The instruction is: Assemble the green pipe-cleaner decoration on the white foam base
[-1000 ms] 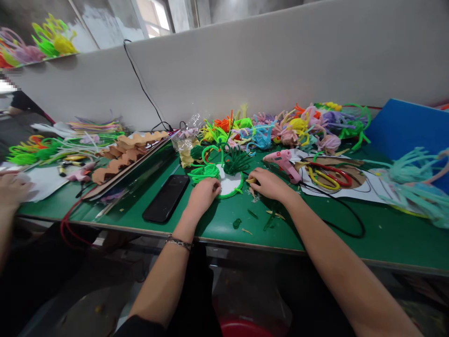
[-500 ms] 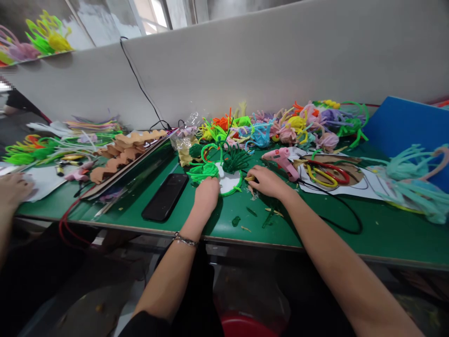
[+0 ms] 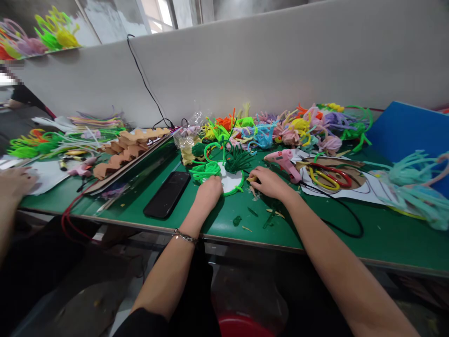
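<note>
A round white disc (image 3: 232, 177) rimmed with green pipe cleaner lies on the green table. Bright green pipe-cleaner loops (image 3: 205, 172) stand on its left, and a dark green spiky pipe-cleaner tuft (image 3: 238, 158) is behind it. My left hand (image 3: 209, 192) is closed at the disc's near-left edge, its fingertips on the rim beside the loops. To the right of the disc, my right hand (image 3: 269, 182) pinches a small tan piece (image 3: 251, 179) just above the tabletop. Green and tan scraps (image 3: 271, 214) lie below that hand.
A black phone (image 3: 167, 194) lies left of my left arm. Beyond my right hand rest a pink glue gun (image 3: 285, 163) and scissors (image 3: 324, 178) with red and yellow handles. Colourful pipe-cleaner pieces (image 3: 266, 133) pile along the wall. Another person's hand (image 3: 17, 181) is at far left.
The view has shifted slightly, so everything sits a little further right. Both my hands keep nearly the same place and grip beside the disc.
</note>
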{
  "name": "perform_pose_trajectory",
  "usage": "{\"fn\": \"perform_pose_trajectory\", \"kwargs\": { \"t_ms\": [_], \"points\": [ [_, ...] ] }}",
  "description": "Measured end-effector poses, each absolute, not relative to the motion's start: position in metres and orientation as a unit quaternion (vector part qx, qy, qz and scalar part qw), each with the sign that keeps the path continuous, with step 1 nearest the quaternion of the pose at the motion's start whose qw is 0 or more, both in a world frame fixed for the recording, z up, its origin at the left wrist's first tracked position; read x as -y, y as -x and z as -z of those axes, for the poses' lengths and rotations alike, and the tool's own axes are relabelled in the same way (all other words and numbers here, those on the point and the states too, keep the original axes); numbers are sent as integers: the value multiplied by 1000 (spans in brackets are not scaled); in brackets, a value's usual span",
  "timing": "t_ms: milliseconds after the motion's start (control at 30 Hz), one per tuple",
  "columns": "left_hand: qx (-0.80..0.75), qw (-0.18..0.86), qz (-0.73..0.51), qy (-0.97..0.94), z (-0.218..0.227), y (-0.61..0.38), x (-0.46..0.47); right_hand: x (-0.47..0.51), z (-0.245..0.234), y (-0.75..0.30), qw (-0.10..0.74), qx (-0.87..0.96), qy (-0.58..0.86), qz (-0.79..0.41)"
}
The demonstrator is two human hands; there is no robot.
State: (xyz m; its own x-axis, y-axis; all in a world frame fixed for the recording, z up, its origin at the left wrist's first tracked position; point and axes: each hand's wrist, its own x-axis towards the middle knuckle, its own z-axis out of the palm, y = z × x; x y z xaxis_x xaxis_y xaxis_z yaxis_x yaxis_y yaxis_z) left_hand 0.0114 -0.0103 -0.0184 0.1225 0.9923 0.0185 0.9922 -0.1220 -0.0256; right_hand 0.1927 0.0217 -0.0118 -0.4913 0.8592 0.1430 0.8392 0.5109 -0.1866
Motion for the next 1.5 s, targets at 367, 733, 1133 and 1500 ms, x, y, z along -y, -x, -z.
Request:
{"fn": "perform_pose_trajectory", "kwargs": {
  "t_ms": [367,733,1133,1500],
  "points": [
    [663,7,39,747,21,-10,9,-21,9,-193,94,859,503,-15],
    [684,-24,109,721,12,-9,14,-20,11,-194,123,855,504,-1],
    [484,-51,340,805,19,-9,22,9,8,-200,333,870,364,-3],
    [363,-186,318,856,21,-8,33,30,18,-184,437,866,239,44]
  ]
}}
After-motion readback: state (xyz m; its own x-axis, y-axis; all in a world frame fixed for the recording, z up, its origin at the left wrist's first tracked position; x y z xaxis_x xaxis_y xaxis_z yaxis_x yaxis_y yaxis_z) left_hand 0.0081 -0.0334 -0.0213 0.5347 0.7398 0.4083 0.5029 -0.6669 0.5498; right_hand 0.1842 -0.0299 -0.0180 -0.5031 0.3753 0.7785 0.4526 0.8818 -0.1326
